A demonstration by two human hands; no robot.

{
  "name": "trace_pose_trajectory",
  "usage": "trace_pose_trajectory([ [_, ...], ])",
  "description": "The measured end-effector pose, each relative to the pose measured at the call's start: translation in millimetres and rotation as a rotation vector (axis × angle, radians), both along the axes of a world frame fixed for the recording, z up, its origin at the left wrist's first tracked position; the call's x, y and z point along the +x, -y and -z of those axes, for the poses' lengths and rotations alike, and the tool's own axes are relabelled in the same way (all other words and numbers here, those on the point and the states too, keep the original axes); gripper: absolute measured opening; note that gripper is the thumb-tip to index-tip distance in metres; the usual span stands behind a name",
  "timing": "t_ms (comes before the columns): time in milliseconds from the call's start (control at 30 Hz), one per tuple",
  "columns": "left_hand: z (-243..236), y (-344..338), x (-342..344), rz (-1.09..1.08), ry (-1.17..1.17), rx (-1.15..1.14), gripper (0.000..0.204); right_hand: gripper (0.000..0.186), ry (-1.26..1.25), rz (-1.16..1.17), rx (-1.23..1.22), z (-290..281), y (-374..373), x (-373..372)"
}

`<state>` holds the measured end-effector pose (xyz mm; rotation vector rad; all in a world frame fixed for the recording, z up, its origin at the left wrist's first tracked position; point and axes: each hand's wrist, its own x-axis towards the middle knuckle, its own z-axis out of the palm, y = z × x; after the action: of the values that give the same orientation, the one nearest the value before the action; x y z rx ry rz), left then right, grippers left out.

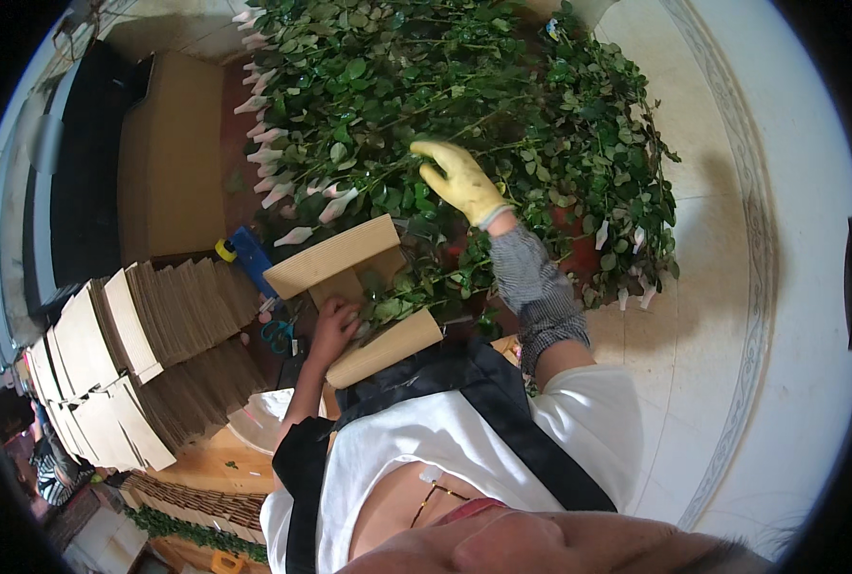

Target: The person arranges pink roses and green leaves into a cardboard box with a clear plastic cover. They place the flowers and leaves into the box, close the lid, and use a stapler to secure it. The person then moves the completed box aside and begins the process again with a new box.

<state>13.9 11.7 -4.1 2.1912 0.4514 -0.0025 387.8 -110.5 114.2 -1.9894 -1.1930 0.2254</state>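
Note:
My left hand (pixel 335 328), bare, is inside a folded corrugated cardboard wrapper (pixel 335 256), by the ends of some leafy stems. Its fingers are curled, and what they hold, if anything, is hidden. The wrapper lies in front of my body with its two flaps raised; leafy stems (pixel 416 287) rest between them. My right hand (pixel 459 182), in a yellow glove, hovers over a large heap of leafy cut stems (pixel 388 105), thumb and fingers apart, nothing visible in it. Pale pink-white sleeved flower heads (pixel 338 205) stick out along the heap's left side.
Stacked cardboard sheets (pixel 177 316) stand to my left. Near them lie a blue tape dispenser (pixel 251 256) and teal-handled scissors (pixel 278 335). A large open brown carton (pixel 173 153) is at the far left. More sleeved heads (pixel 639 239) hang at the heap's right edge, above the tiled floor (pixel 694 316).

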Motion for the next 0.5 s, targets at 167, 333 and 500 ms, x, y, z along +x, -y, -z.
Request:
trace_pose_trajectory([
  [167, -7, 2, 12, 0.032, -0.022, -0.043, 0.034, 0.028, 0.864, 0.276, -0.209, 92, 1, 82],
  [333, -1, 4, 2, -0.047, -0.071, -0.051, 0.035, 0.025, 0.820, 0.229, -0.033, -32, -18, 57],
  [500, -1, 3, 7, -0.001, 0.061, -0.050, 0.031, 0.025, 0.748, 0.313, 0.107, -95, 44, 73],
])
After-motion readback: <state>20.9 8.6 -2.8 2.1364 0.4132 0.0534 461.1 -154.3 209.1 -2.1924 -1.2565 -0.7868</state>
